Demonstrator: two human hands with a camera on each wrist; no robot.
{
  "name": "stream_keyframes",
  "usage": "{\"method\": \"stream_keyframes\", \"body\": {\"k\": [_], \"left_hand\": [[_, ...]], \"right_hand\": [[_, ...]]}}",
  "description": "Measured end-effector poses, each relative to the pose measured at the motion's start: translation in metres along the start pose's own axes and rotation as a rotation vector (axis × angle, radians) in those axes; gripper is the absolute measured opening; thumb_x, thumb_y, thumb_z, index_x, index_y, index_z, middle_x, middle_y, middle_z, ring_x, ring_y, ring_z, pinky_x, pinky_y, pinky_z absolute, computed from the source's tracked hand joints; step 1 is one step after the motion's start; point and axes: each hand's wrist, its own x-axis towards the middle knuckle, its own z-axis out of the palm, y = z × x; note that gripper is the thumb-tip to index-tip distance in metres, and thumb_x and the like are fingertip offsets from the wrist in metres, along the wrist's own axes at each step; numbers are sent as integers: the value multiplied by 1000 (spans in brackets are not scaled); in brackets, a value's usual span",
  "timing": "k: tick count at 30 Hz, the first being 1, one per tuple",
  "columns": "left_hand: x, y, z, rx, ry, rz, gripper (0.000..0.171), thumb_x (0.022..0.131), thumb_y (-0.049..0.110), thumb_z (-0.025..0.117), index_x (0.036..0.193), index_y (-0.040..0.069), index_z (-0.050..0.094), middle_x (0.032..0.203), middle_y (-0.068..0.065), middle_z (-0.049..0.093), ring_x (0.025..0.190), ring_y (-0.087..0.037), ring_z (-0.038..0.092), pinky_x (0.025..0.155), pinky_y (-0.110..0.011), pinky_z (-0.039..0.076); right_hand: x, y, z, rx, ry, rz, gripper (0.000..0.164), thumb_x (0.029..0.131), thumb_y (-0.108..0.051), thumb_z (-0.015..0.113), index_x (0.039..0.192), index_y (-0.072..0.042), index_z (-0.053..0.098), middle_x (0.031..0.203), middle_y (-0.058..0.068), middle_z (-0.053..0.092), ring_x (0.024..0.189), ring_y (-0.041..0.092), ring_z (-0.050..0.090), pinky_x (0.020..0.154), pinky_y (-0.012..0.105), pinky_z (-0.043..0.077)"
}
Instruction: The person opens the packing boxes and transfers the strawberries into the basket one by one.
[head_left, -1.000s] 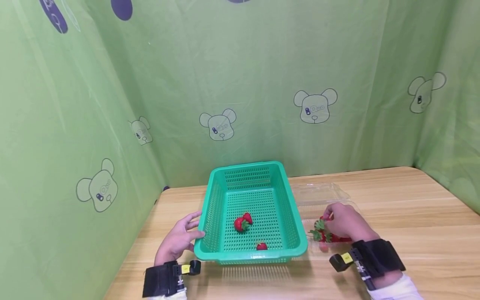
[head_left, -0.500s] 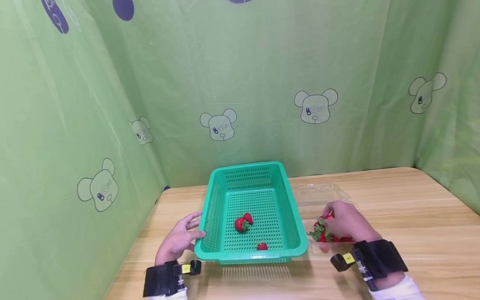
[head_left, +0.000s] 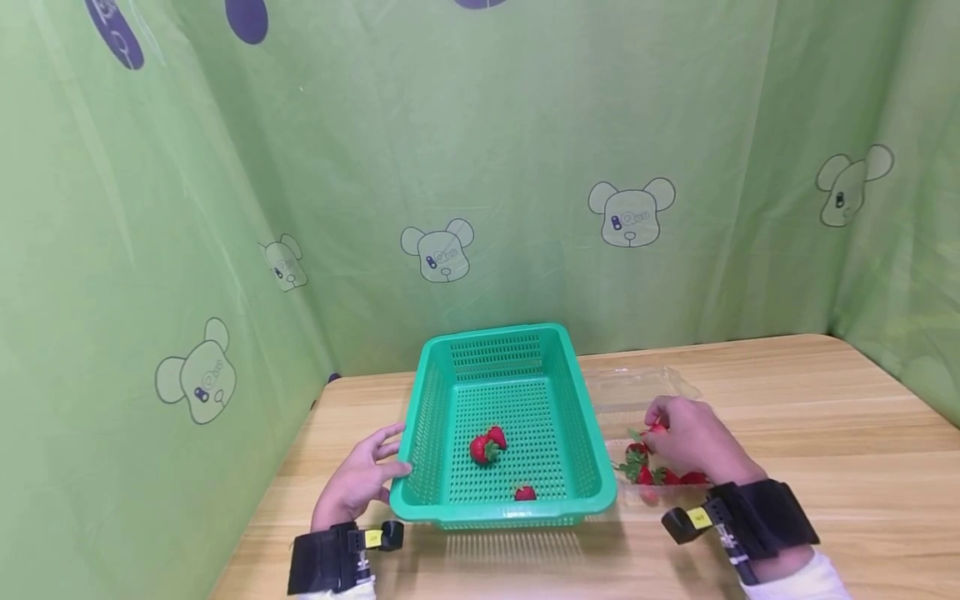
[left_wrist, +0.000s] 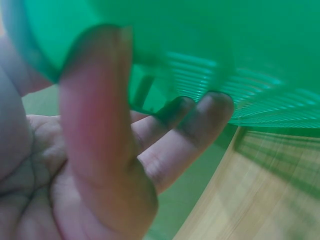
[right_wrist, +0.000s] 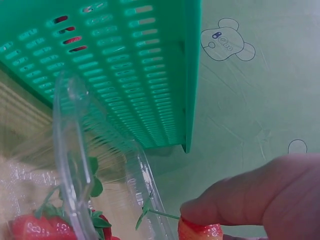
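Note:
My left hand (head_left: 357,475) holds the green perforated basket (head_left: 502,510) by its near left corner, the thumb (left_wrist: 102,115) over the rim and the fingers along the outer side. Three red strawberries (head_left: 479,450) lie on the basket floor. To the right, my right hand (head_left: 693,437) pinches a strawberry (right_wrist: 200,231) between thumb and fingers, its green stem pointing left in the right wrist view. That strawberry is over a clear plastic box (right_wrist: 70,145), where several more strawberries (head_left: 670,477) with leafy tops lie. Part of the box is hidden behind the right hand.
The box's clear lid (head_left: 633,387) lies folded back behind it on the wooden table (head_left: 817,433). The basket's right wall stands close beside the box. A green curtain (head_left: 525,167) with bear-face prints hangs around the back and sides.
My right hand has risen slightly with a strawberry pinched in it, away from the others in the box. The left hand and the basket have stayed in place.

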Motion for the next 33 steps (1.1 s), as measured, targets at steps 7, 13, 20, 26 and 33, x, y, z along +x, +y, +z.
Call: {"method": "stream_keyframes", "body": {"k": [7,13,20,26,33], "left_hand": [[0,-1,0,1,5,1,69,84,-6,58,146,1,26,139,-37,35,88,-31,65,57,-35,62],[0,0,0,7,12,-3,70,85,-6,58,146,1,25,139,-38,35,88,-32,66,56,-35,62],[1,0,0,8,15,-4,71,84,-7,58,146,1,25,140,-38,35,87,-32,66,56,-34,62],[2,-2,-1,11,17,-3,71,84,-6,59,146,1,26,139,-38,36,87,-32,66,56,-33,62],[3,-4,-2,14,13,-11,70,84,-6,59,146,1,26,139,-38,35,86,-29,66,55,-32,61]], "right_hand": [[0,-4,-2,-8,12,-16,15,84,-8,64,96,-1,58,87,15,59,62,21,51,48,30,46],[-1,-6,-5,-33,44,-62,16,83,-9,65,95,-1,60,88,16,60,69,23,51,51,30,46],[-3,-11,-7,-24,83,-84,20,83,-11,67,98,1,61,94,19,62,69,22,53,50,29,48],[-4,-15,-7,-13,112,-99,20,84,-11,68,98,0,62,90,16,62,71,22,55,53,31,51],[-5,-20,-7,-6,161,-135,19,82,-10,69,96,1,62,85,12,63,70,21,55,54,31,51]]}}
